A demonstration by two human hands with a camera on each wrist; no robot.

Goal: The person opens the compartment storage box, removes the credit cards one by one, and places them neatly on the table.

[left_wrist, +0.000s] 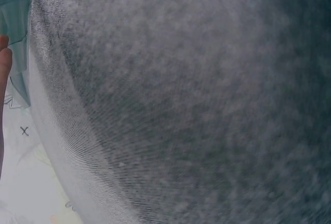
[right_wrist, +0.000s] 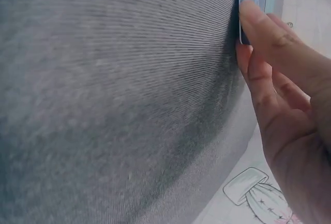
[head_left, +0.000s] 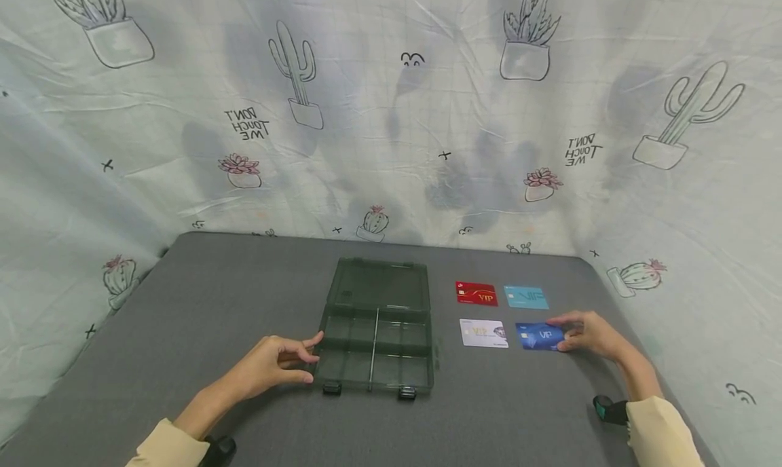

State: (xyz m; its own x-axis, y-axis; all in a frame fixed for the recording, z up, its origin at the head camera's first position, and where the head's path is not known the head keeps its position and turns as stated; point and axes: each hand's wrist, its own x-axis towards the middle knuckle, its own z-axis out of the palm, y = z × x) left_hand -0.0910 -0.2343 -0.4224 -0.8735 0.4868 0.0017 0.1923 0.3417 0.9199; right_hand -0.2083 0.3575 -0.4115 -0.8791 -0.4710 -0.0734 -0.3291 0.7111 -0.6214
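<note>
A dark green see-through plastic box (head_left: pixel 374 370), its lid (head_left: pixel 380 284) laid back, lies on the grey table. Inside are compartments split by a divider. At its left edge my left hand (head_left: pixel 269 368) rests with fingertips against the side and the thumb by the front corner. My right hand (head_left: pixel 595 336) pinches the right end of a blue VIP card (head_left: pixel 537 337) between thumb and fingers. In the right wrist view the thumb (right_wrist: pixel 274 38) lies on the card's face. Nearby lie a white VIP card (head_left: pixel 482 333), a red VIP card (head_left: pixel 476 294) and a light blue VIP card (head_left: pixel 527 297).
Grey cloth covers the table (head_left: pixel 244 290). Behind and beside it hangs a white curtain (head_left: pixel 391 114) printed with cacti and potted plants. Two black latches (head_left: pixel 406 393) stick out at the box's front. Dark straps sit at both wrists, below cream sleeves.
</note>
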